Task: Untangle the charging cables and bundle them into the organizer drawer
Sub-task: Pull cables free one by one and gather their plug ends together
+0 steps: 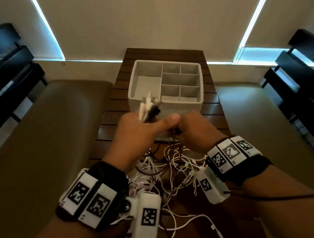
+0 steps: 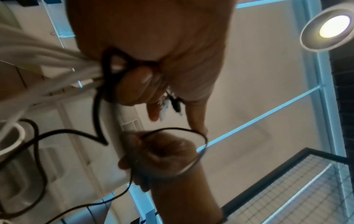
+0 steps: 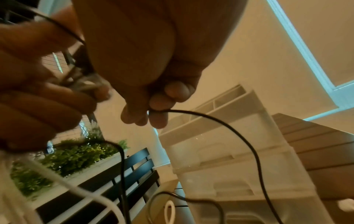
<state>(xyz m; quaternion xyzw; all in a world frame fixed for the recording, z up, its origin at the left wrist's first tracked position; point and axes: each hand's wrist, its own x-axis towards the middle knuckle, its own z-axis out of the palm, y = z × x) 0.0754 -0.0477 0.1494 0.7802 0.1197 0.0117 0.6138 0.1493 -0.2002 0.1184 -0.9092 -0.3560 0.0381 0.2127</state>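
Over the wooden slatted table (image 1: pixel 111 107), my left hand (image 1: pixel 139 126) grips a bunch of cable ends (image 1: pixel 148 108), white and black, whose plugs stick up in front of the white organizer (image 1: pixel 185 107). The left wrist view shows those white cables (image 2: pixel 38 60) running out of the fist. Close beside it, my right hand (image 1: pixel 192 125) pinches a thin black cable (image 3: pixel 220 121) between its curled fingertips (image 3: pixel 159 115); the cable curves down past the organizer (image 3: pixel 229 136). A tangle of white and dark cables (image 1: pixel 167 165) lies on the table under both wrists. The organizer's compartments hold nothing.
A beige cushioned seat (image 1: pixel 48 128) lies left of the table. Dark slatted benches (image 1: pixel 6 75) stand at the left and at the right (image 1: pixel 300 79). A planter with green plants (image 3: pixel 72 154) stands behind a black bench (image 3: pixel 134 171). Blinds cover the windows ahead.
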